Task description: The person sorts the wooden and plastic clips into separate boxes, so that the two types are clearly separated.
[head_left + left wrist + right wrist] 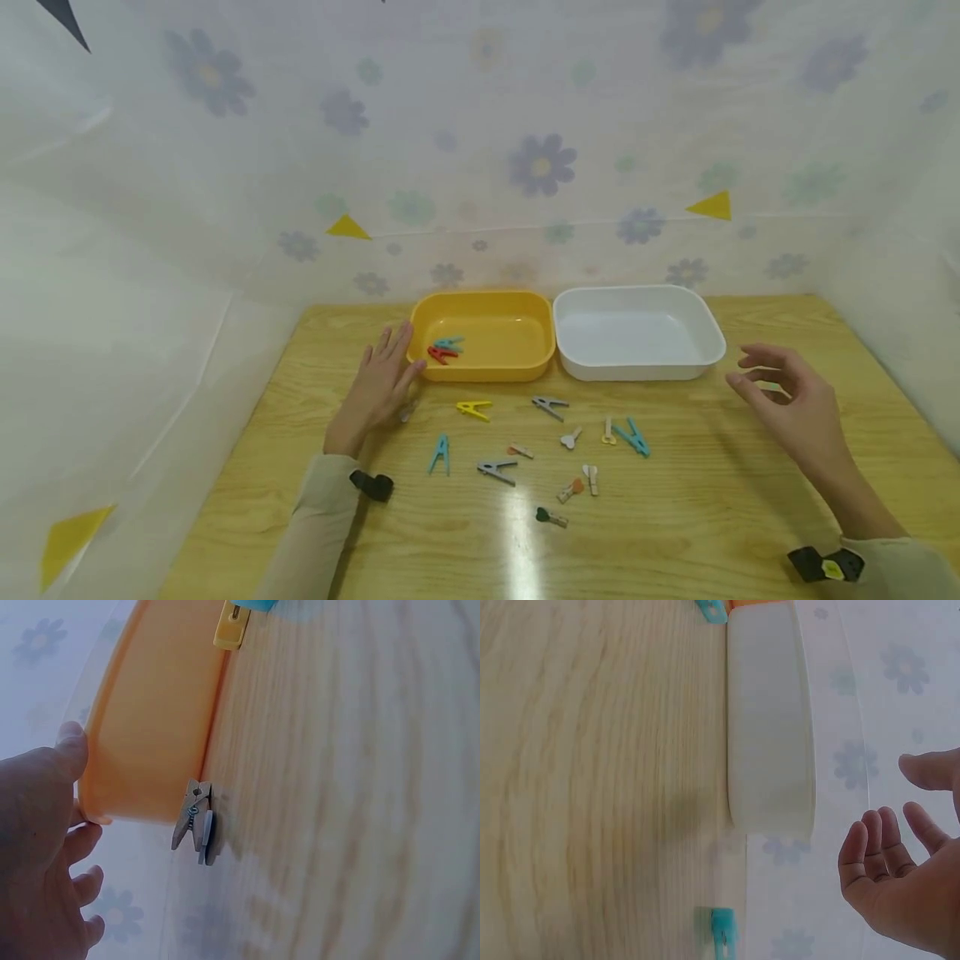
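My left hand (pixel 378 383) rests on the left end of the yellow tray (pixel 487 374), its thumb at the front rim and its fingers along the side. Inside that tray lie a red clothespin (pixel 442 356) and a teal clothespin (pixel 448 342). Beside the tray's corner, the left wrist view has a small wooden clothespin (pixel 192 817). Right of the white tray (pixel 637 372), my right hand (pixel 798 408) hovers with loosely bent fingers and holds nothing. A teal clothespin (pixel 723 930) lies on the table near it, partly hidden by the hand in the head view.
In front of the trays several clothespins are scattered on the wooden table (pixel 675 533): a yellow one (pixel 474 409), grey ones (pixel 497 472), teal ones (pixel 633 438) and small wooden ones with heart shapes (pixel 551 517). A flowered curtain (pixel 480 167) hangs behind the table.
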A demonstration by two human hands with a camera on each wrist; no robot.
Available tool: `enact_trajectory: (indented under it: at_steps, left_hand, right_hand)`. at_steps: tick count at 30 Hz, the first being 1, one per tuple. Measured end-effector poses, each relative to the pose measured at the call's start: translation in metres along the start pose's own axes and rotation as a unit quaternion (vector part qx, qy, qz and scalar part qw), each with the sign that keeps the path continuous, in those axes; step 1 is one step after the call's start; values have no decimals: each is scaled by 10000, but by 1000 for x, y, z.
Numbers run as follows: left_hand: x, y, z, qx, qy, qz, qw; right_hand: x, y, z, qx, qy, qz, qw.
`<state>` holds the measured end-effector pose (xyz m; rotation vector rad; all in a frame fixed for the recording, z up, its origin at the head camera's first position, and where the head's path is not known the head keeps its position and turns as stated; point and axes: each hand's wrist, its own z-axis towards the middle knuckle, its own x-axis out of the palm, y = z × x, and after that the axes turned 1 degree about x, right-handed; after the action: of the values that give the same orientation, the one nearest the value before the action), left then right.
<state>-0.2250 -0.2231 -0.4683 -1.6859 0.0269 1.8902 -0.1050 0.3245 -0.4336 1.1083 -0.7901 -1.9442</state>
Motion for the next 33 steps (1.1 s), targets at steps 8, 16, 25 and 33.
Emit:
enact_trajectory:
  at_steps: [8, 16, 25, 33]
  left_hand:
    - [-1, -2, 0, 31, -48, 56, 10000]
    - [-1, -1, 0, 11, -43, 19, 10000]
    - [0, -1, 2, 8, 10, -5, 10000]
    - [-2, -3, 0, -15, 23, -13, 10000]
  right_hand:
    - [-21, -17, -6, 236, -40, -268, 9994]
    - [-33, -34, -10, 619, 70, -680, 9957]
    - [-49, -57, -13, 1205, 527, -1070, 9855]
    - [-51, -66, -11, 1504, 846, -1523, 9732]
